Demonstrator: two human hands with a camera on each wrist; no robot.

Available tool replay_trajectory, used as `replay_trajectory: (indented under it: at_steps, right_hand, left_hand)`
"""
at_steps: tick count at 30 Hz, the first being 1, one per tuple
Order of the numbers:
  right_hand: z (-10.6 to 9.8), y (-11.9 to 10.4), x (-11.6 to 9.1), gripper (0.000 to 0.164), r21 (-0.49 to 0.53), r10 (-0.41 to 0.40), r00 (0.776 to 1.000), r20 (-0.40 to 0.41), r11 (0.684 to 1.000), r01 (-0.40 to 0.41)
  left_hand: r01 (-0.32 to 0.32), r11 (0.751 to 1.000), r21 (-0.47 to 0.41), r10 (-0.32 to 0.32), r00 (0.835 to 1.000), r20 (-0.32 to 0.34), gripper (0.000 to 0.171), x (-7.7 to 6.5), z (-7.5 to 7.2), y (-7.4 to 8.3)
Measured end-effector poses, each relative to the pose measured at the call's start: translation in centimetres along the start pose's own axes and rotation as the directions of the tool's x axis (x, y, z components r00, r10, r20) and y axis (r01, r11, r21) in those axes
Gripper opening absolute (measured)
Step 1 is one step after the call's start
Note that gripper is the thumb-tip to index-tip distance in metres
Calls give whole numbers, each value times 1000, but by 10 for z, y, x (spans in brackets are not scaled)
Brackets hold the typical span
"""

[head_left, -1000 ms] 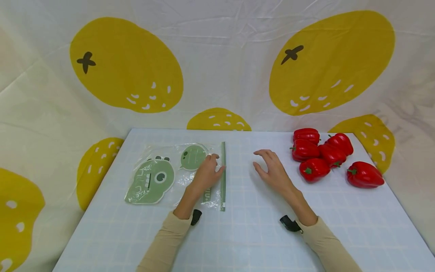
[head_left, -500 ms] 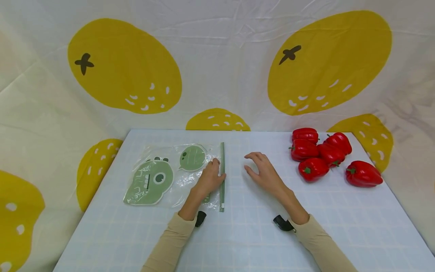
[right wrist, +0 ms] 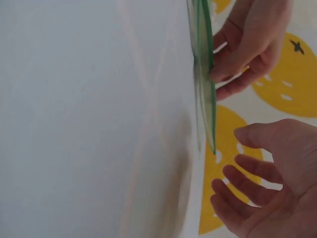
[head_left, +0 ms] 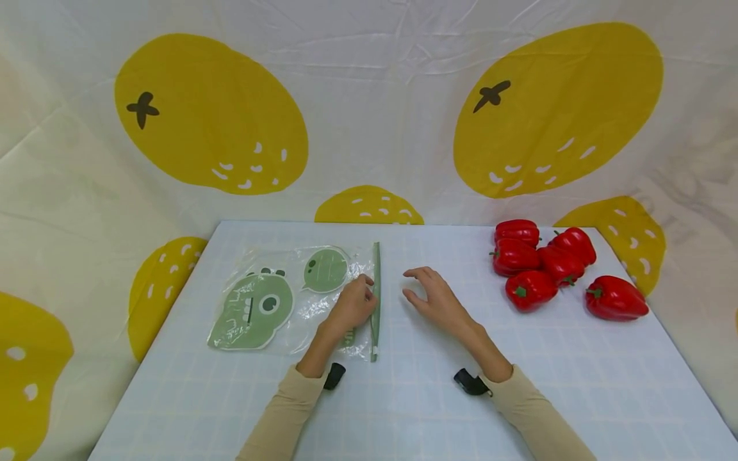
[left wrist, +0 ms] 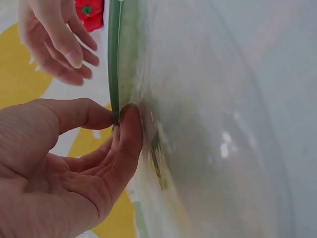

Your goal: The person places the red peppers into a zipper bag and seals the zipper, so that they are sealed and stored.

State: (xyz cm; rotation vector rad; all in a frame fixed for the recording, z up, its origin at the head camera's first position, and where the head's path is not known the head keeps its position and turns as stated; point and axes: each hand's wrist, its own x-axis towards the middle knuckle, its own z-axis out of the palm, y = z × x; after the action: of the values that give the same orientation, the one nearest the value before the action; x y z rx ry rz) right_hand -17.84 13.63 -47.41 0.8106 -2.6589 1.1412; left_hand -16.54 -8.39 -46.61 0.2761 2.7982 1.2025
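Note:
A clear zip bag (head_left: 282,336) with green cartoon prints lies flat on the left half of the table, its green zip strip (head_left: 375,333) on the right side. My left hand (head_left: 353,307) pinches that strip between thumb and fingers, and in the left wrist view the strip (left wrist: 114,59) stands slightly raised at the fingertips. To the right of the strip my right hand (head_left: 437,301) hovers apart from the bag, fingers relaxed and nothing in them. The right wrist view shows the right hand (right wrist: 267,178) with its fingers spread below the strip.
Several red bell peppers (head_left: 530,290) are grouped at the back right of the table (head_left: 415,410). One red bell pepper (head_left: 615,298) lies a little apart, near the right edge. Behind the table hangs a cloth (head_left: 380,96) with yellow fruit prints.
My right hand has moved left, away from the peppers and towards the bag. My left hand has come to the zip strip and now pinches it, lifting it slightly.

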Motion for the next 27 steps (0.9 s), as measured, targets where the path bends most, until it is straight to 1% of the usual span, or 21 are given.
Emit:
replay_trajectory:
  at_steps: [4, 9, 14, 18, 22, 27]
  right_hand:
    - [7, -3, 3, 44, 36, 0, 1000, 11, 999, 0]
    - [14, -8, 8, 48, 108, 36, 999, 27, 993, -38]
    - [20, -11, 13, 46, 171, 72, 997, 39, 982, -77]
    - [21, -12, 15, 44, 198, 89, 995, 45, 975, -96]
    - [20, -15, 17, 41, 209, 112, 992, 49, 971, -120]
    - [16, -17, 20, 38, 231, 153, 987, 45, 960, -159]
  left_hand:
    - [-7, 999, -54, 6, 1000, -16, 30, 0, -1, 0]
    - [-15, 994, -111, 13, 1000, -25, 28, -1, -3, 1]
    - [-16, 985, -170, 9, 999, -43, 28, -2, -4, 1]
    - [-24, 976, -215, 11, 998, -61, 28, -2, -4, 2]
    - [-46, 969, -244, 29, 997, -73, 27, -2, -5, 4]
    - [-56, 956, -287, 35, 997, -76, 25, -1, -5, 8]
